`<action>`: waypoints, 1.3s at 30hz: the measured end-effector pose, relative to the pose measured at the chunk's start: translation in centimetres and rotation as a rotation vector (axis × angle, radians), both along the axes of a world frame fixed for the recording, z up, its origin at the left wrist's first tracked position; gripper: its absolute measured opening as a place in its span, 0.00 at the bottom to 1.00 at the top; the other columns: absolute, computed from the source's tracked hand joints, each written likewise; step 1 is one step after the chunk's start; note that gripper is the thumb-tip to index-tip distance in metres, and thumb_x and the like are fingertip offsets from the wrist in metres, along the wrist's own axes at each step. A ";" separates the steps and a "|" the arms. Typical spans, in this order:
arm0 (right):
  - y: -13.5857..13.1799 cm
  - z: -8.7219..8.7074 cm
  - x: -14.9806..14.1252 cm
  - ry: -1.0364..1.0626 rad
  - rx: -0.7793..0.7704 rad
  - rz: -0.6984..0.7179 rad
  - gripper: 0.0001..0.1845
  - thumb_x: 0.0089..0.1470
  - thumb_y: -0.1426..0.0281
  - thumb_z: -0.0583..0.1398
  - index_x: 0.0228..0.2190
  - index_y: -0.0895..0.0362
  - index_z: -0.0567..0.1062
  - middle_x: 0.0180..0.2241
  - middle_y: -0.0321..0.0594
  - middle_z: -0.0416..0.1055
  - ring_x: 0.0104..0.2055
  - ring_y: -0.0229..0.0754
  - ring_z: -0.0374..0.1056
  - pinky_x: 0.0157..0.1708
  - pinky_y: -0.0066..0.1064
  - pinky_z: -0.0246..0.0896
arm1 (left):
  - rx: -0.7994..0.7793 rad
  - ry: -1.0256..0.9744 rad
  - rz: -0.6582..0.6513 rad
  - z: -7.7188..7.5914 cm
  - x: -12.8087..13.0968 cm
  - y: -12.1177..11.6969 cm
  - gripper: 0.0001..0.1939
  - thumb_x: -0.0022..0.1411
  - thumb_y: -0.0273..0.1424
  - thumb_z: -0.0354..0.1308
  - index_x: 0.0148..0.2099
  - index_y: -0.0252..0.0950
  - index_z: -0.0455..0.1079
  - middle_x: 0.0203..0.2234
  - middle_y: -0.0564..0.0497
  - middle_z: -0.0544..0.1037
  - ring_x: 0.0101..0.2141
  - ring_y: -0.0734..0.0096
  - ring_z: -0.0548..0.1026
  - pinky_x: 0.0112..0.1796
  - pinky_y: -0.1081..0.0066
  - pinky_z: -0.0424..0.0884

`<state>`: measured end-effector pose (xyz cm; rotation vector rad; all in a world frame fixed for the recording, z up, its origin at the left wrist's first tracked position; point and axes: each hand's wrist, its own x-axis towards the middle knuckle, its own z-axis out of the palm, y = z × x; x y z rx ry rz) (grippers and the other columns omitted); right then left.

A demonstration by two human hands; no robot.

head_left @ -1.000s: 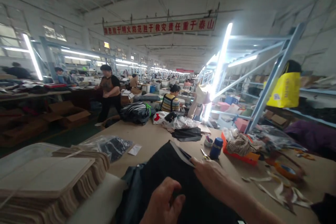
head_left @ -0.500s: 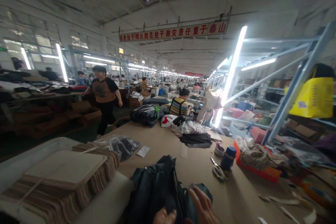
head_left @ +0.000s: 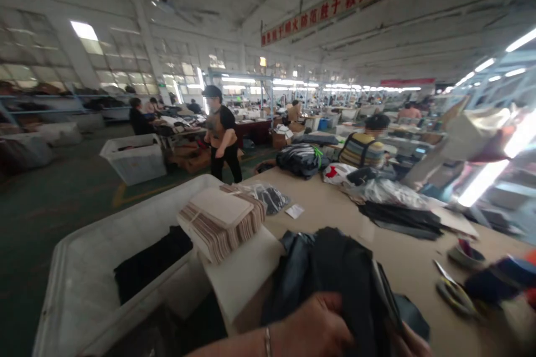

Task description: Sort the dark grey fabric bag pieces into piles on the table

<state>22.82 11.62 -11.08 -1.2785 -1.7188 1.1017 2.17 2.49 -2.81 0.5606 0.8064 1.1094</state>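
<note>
A bunched heap of dark cloth (head_left: 343, 268) lies at the near edge of the table, black and dark green-grey with several layers and loose edges. My left hand (head_left: 314, 321), a bracelet on its wrist, reaches in from the lower left with its fingers closed on the black layer. At the bottom edge, my right hand (head_left: 408, 341) holds the right side of the same cloth; most of that hand is cut off by the frame. Just left of the cloth is a tied stack of beige card-like pieces (head_left: 221, 215).
A large white bin (head_left: 67, 256) with dark fabric inside stands left of the table (head_left: 310, 192). Scissors (head_left: 454, 293) and a blue object (head_left: 502, 279) lie right. Plastic-wrapped goods (head_left: 389, 189) sit at the back. A person (head_left: 221, 134) is beyond the bin.
My view has swung left, bringing the white bin into sight. My left hand has come further over the cloth, its forearm now showing. The person behind has turned and moved.
</note>
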 end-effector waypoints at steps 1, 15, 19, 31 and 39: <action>-0.5 1.0 0.4 0.030 -0.067 -0.022 0.30 0.44 0.42 0.59 0.34 0.56 0.78 0.34 0.43 0.77 0.41 0.53 0.72 0.38 0.38 0.69 | -0.024 -0.031 0.017 -0.2 -0.4 0.2 0.13 0.41 0.22 0.62 0.34 0.35 0.71 0.24 0.52 0.75 0.23 0.73 0.72 0.25 0.73 0.67; -1.6 2.8 -2.8 0.065 -0.025 0.036 0.28 0.49 0.58 0.59 0.49 0.59 0.68 0.40 0.43 0.70 0.37 0.44 0.66 0.37 0.36 0.64 | -0.150 -0.025 0.038 -1.0 -0.8 1.5 0.13 0.37 0.17 0.56 0.29 0.32 0.70 0.19 0.55 0.74 0.20 0.77 0.71 0.24 0.76 0.66; -2.1 2.9 -2.5 -0.168 0.351 -0.090 0.21 0.51 0.65 0.59 0.47 0.55 0.67 0.39 0.42 0.65 0.40 0.44 0.62 0.40 0.38 0.62 | -0.143 0.013 0.003 -1.3 -0.4 1.6 0.13 0.37 0.18 0.55 0.30 0.33 0.70 0.18 0.55 0.73 0.19 0.77 0.70 0.22 0.76 0.64; -0.9 -1.0 -2.2 0.184 -0.193 -0.221 0.44 0.39 0.63 0.65 0.58 0.58 0.58 0.53 0.51 0.63 0.57 0.57 0.57 0.59 0.54 0.48 | -0.077 0.036 -0.057 -1.5 1.0 0.6 0.13 0.38 0.18 0.56 0.31 0.31 0.73 0.20 0.54 0.75 0.19 0.81 0.69 0.22 0.80 0.63; -2.3 0.1 -0.5 0.524 -0.690 0.151 0.21 0.37 0.64 0.70 0.34 0.62 0.77 0.25 0.41 0.76 0.26 0.45 0.71 0.31 0.36 0.67 | -0.093 -0.086 -0.307 1.1 0.9 -0.5 0.20 0.37 0.18 0.58 0.37 0.31 0.76 0.25 0.49 0.79 0.22 0.74 0.75 0.26 0.76 0.71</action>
